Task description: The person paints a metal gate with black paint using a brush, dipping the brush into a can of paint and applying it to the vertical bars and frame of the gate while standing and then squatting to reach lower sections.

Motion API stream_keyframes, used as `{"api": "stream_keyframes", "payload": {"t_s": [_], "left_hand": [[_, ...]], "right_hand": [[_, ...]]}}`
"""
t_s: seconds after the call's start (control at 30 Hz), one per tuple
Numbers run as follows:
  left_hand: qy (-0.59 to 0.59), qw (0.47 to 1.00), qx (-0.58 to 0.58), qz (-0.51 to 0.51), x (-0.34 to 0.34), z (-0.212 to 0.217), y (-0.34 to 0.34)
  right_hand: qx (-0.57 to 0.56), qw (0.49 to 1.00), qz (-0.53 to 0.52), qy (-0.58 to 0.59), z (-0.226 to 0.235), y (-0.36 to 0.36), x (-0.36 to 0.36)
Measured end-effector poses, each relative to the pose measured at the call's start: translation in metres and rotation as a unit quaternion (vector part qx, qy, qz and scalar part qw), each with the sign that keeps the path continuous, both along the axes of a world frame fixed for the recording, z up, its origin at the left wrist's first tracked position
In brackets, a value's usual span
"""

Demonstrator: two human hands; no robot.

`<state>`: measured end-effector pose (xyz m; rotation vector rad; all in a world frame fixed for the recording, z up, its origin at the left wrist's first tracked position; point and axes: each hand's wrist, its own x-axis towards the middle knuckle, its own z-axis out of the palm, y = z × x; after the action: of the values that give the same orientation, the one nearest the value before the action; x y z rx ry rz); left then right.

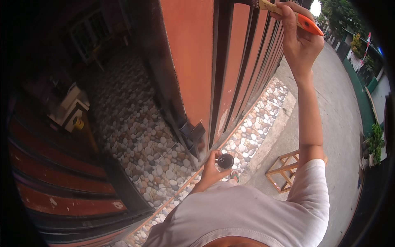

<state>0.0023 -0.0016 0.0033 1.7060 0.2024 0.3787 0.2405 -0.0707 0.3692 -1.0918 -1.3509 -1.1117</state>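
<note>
High at the upper right, my right hand [303, 51] is closed round a paintbrush [310, 26] with an orange-ended handle. The brush points left toward the top of a reddish-orange gate panel [189, 53] with dark vertical bars; its bristle end is dark and partly cut off by the frame's top edge. Low in front of my body, my left hand [210, 175] grips a small cup [225, 161] of dark liquid, seen from above. The cup is upright, close to the foot of the gate and over the pebbled strip.
A wooden stool frame [284, 172] stands on the pavement at my right. Pebbled flooring [148, 156] runs under and behind the gate. Another orange-and-black gate leaf [61, 181] is at lower left. A small yellow container [78, 122] sits in the dark interior.
</note>
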Motion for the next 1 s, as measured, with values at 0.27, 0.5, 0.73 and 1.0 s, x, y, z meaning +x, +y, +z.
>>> {"api": "stream_keyframes", "payload": {"t_s": [0.27, 0.5, 0.73, 1.0], "left_hand": [[-0.009, 1.0, 0.015, -0.001, -0.001, 0.005, -0.002], [-0.021, 0.999, 0.03, 0.002, 0.0, -0.002, -0.002], [-0.013, 1.0, 0.009, 0.006, -0.003, 0.004, -0.002], [-0.003, 1.0, 0.015, 0.003, -0.001, 0.0, -0.001]], "right_hand": [[-0.135, 0.989, -0.002, 0.068, -0.015, 0.009, -0.007], [0.028, 0.997, -0.036, -0.056, 0.006, 0.011, -0.007], [-0.059, 0.989, -0.134, -0.002, -0.008, 0.005, -0.013], [-0.028, 0.996, -0.079, -0.042, -0.004, 0.007, -0.012]]}}
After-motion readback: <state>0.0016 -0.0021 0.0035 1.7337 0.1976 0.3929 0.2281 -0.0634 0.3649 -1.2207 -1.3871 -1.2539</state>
